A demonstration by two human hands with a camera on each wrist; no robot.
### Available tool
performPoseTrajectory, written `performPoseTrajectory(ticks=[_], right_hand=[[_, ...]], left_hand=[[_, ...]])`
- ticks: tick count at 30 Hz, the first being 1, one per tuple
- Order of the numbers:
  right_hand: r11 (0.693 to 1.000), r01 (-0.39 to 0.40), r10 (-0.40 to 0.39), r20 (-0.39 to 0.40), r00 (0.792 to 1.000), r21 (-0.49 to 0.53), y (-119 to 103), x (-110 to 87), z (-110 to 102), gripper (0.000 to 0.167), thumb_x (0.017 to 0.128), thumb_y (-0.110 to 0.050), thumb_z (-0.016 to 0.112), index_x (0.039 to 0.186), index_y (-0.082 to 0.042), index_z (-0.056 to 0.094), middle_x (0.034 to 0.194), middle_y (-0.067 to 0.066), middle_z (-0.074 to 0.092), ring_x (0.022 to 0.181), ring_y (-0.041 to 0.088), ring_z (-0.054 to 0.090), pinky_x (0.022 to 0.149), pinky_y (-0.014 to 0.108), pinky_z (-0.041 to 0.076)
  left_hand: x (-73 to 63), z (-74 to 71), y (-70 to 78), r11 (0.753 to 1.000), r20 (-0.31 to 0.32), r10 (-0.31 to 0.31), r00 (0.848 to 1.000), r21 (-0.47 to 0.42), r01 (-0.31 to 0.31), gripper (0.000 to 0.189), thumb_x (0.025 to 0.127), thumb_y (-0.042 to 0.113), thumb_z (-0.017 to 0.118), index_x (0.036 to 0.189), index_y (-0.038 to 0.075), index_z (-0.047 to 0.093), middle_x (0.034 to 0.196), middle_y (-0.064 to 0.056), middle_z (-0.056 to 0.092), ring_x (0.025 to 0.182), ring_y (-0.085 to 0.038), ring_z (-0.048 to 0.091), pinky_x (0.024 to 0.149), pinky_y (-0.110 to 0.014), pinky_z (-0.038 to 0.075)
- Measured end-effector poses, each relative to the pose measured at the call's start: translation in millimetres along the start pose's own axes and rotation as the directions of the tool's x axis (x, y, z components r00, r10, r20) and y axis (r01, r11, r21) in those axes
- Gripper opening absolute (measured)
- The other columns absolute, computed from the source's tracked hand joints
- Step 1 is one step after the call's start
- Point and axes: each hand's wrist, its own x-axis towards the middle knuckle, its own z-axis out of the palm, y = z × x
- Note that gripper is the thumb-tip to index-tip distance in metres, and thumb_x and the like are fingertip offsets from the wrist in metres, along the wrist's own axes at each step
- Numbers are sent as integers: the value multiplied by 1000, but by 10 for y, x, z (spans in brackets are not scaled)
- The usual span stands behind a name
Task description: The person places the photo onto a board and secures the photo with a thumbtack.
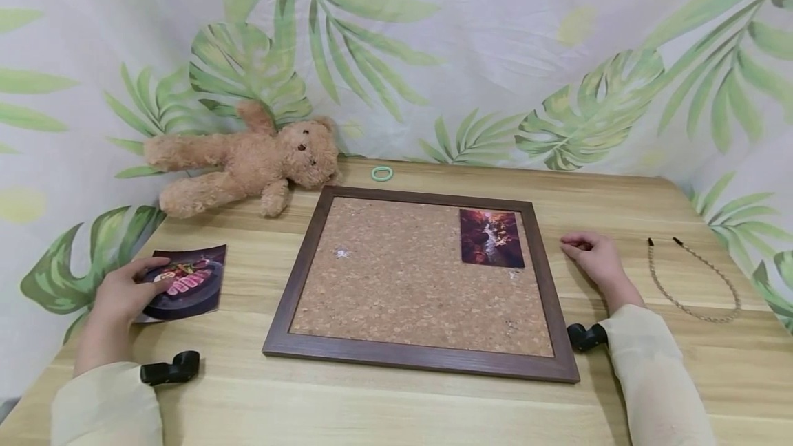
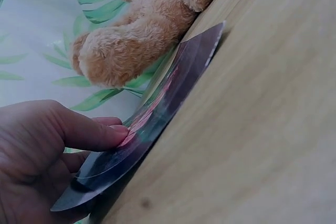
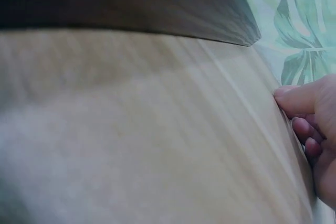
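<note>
At the left of the table my left hand (image 1: 124,291) pinches a photo of a plate of food (image 1: 207,288) by its left edge. In the left wrist view, the thumb (image 2: 100,135) lies on top of this bent photo (image 2: 157,111), and its far corner is close to the wood. Right of the dark-framed cork board (image 1: 396,277), my right hand (image 1: 595,260) rests on the table with fingers loosely curled and nothing visible in them. A second photo, of a stream in a reddish landscape (image 1: 491,238), lies on the cork at the upper right.
A brown teddy bear (image 1: 248,157) lies at the back left, with a green ring (image 1: 381,173) nearby. A chain with black ends (image 1: 694,312) lies right of my right hand. Several small pale spots or pieces (image 1: 341,253) dot the cork. Leaf-patterned cloth (image 1: 483,54) hangs behind the table.
</note>
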Motion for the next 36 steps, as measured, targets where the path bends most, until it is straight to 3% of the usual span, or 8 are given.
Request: performPoseTrajectory(ticks=[8,12,15,19,24,29,33,36], right_hand=[[1000,-18,18,-30,999,-8,-12,-41,-42,20,83,-8,57,95,8,62,86,19,58,66,3,45,56,16,36],[999,-48,47,-49,998,-12,6,-57,-63,20,83,-10,57,93,7,62,85,17,58,66,4,46,56,17,36],[997,-76,77,-58,995,18,3,-63,-76,24,84,-14,57,94,7,62,85,14,58,68,4,46,57,17,36],[975,-146,154,-31,988,166,-22,-69,-110,31,84,-19,57,98,9,58,79,-3,59,68,2,49,57,16,38],[897,-182,173,58,983,403,-65,-53,-200,35,85,-9,55,104,19,47,70,-10,60,65,3,57,59,17,45],[914,-184,169,74,983,360,-184,-15,-295,37,83,-11,57,109,15,50,75,-8,60,71,4,58,64,19,46],[942,-156,131,105,986,296,-323,48,-344,43,84,-18,57,113,13,49,82,-5,59,75,4,57,71,24,46],[948,-148,121,112,986,281,-452,109,-340,44,84,-22,57,113,11,50,86,-2,59,75,5,56,74,28,45]], left_hand=[[51,17,-34,997,-3,-35,999,-73,35,58,83,32,55,127,-2,39,115,-35,36,96,-40,36,69,-40,32],[65,15,-18,979,-10,-70,998,-194,67,62,81,40,56,129,6,40,127,-33,28,111,-42,29,80,-46,32],[40,-5,59,960,-12,-71,997,-272,65,61,79,44,56,131,16,40,134,-29,18,120,-42,17,91,-52,20],[85,-5,101,937,-5,-61,998,-345,56,61,77,47,56,132,24,39,139,-20,13,124,-36,12,94,-49,19],[266,92,56,940,-5,-15,1000,-341,12,59,74,54,55,129,37,39,141,-9,15,126,-26,14,95,-40,23],[172,132,541,927,-9,119,993,-357,-114,56,79,42,58,130,30,41,131,-17,31,116,-21,32,86,-26,35],[66,188,1019,883,-1,235,972,-417,-214,54,81,28,61,130,17,42,108,-9,49,85,-5,49,64,-15,42],[49,268,1286,847,32,302,953,-467,-253,54,82,21,61,130,8,41,98,-5,55,72,-3,54,61,-17,45]])
